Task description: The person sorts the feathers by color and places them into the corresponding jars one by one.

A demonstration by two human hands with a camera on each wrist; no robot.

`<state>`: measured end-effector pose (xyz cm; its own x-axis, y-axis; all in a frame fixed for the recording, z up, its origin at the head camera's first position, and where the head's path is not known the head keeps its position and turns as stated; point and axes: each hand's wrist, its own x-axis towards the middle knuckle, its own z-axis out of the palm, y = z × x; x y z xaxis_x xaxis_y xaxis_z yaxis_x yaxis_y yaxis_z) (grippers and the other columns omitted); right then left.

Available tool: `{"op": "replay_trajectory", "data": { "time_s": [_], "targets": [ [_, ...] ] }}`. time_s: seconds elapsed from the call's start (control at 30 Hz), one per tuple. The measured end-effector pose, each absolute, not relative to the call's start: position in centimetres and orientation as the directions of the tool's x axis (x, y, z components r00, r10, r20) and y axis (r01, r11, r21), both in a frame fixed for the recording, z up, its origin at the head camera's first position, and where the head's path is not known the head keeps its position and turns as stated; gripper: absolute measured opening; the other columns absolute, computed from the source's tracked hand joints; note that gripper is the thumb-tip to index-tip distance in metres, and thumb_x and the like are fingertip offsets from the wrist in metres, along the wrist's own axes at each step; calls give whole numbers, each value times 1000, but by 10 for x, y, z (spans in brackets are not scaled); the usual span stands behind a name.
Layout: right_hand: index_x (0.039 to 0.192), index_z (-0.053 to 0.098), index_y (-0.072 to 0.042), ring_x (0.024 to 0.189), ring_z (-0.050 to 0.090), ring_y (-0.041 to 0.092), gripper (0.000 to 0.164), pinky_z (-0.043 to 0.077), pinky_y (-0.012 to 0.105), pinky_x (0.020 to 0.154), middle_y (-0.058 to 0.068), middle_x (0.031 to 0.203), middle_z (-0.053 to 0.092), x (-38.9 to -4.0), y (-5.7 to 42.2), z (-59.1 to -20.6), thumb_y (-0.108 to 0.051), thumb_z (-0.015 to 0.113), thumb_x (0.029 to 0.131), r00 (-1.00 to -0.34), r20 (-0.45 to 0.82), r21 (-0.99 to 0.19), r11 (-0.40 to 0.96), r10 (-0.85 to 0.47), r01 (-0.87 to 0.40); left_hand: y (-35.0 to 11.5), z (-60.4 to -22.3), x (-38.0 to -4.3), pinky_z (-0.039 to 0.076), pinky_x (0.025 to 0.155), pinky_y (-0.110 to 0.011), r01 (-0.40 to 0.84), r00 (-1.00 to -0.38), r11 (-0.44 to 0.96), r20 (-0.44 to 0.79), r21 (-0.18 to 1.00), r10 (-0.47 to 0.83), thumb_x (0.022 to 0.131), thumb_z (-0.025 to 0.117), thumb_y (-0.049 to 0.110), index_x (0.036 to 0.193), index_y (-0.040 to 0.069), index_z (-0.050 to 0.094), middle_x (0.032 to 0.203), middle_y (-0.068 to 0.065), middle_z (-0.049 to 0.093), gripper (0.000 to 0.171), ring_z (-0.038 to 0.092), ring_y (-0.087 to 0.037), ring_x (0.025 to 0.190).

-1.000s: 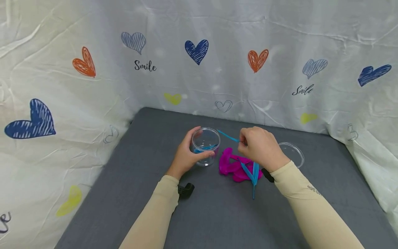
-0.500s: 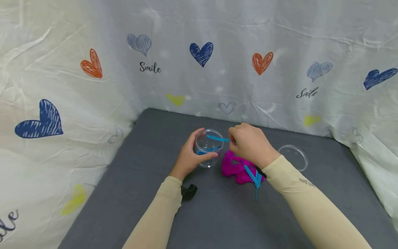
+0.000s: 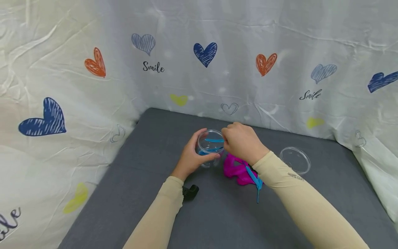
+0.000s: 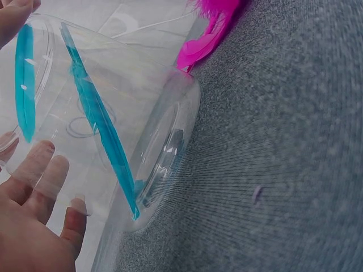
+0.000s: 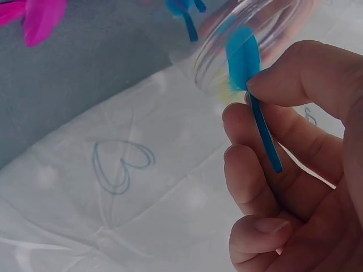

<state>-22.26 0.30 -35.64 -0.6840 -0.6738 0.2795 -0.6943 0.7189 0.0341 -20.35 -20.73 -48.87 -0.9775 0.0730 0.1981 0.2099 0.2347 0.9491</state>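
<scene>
My left hand grips a clear plastic jar, its open mouth tilted toward my right hand. Inside, a blue feather leans slantwise along the wall. My right hand pinches another blue feather between thumb and fingers, the shaft lying across the fingers. In the head view this feather's vane reaches over the jar's mouth; in the left wrist view it shows at the rim. Just right of the jar, a pile of magenta feathers lies on the table, partly hidden by my right hand.
More blue feathers lie on the magenta pile, near my right forearm. A round clear lid rests on the grey table farther right. A white curtain printed with hearts hangs behind the table.
My right hand has moved left to the jar, bringing its blue feather from beside the rim to over the mouth. The left hand keeps hold of the jar.
</scene>
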Motion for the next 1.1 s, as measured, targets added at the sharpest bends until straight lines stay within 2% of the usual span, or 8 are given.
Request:
{"op": "replay_trajectory", "data": {
  "time_s": [0.13, 0.37, 0.5, 0.63, 0.77, 0.93, 1.1],
  "targets": [
    [77, 69, -10, 69, 57, 23, 15, 53, 35, 57, 2, 71, 61, -225, -3, -360, 1, 74, 85, -677, 277, 85, 719, -682, -690, -208, -489, -204, 43, 126, -54, 207, -978, 240, 195, 948, 72, 80, 96, 53, 165, 38, 38, 164, 12, 51, 104, 47, -16, 154],
    [85, 75, -7, 73, 60, 24, 7, 57, 37, 61, 5, 76, 65, -229, -8, -368, -1, 75, 85, -673, 266, 136, 718, -690, -683, -209, -490, -203, 51, 117, -54, 203, -979, 233, 190, 951, 76, 79, 97, 51, 165, 39, 38, 163, 10, 51, 105, 51, -24, 150],
    [87, 76, -7, 73, 60, 24, 4, 57, 36, 62, 5, 78, 67, -229, -9, -369, -4, 77, 86, -666, 268, 131, 711, -696, -691, -208, -489, -203, 49, 119, -53, 201, -979, 234, 190, 951, 70, 78, 97, 52, 163, 45, 39, 162, 11, 52, 103, 50, -21, 151],
    [82, 72, -9, 69, 55, 21, 8, 53, 34, 59, 3, 75, 65, -228, -6, -369, -7, 76, 89, -663, 294, 109, 713, -689, -693, -207, -489, -203, 45, 123, -53, 205, -979, 234, 193, 950, 71, 79, 96, 54, 162, 44, 39, 162, 12, 53, 102, 48, -17, 153],
    [79, 68, -11, 68, 53, 20, 15, 52, 34, 59, 2, 72, 62, -225, 4, -368, -9, 71, 93, -674, 329, 70, 729, -662, -681, -205, -491, -204, 48, 121, -54, 216, -976, 229, 203, 949, 78, 79, 96, 52, 164, 40, 39, 162, 12, 53, 103, 49, -23, 152],
    [75, 64, -12, 68, 52, 19, 20, 51, 34, 59, 0, 71, 58, -222, 20, -370, -6, 65, 94, -716, 341, 7, 763, -609, -646, -204, -491, -204, 48, 120, -53, 228, -974, 243, 218, 943, 68, 78, 98, 49, 163, 39, 40, 161, 12, 54, 103, 51, -25, 151],
    [77, 68, -12, 68, 52, 18, 18, 52, 34, 58, -1, 72, 60, -217, 39, -382, -6, 66, 94, -771, 320, -57, 801, -550, -596, -206, -490, -204, 45, 122, -54, 227, -974, 237, 218, 944, 66, 79, 97, 49, 163, 39, 40, 161, 10, 54, 102, 49, -26, 152]
  ]
}}
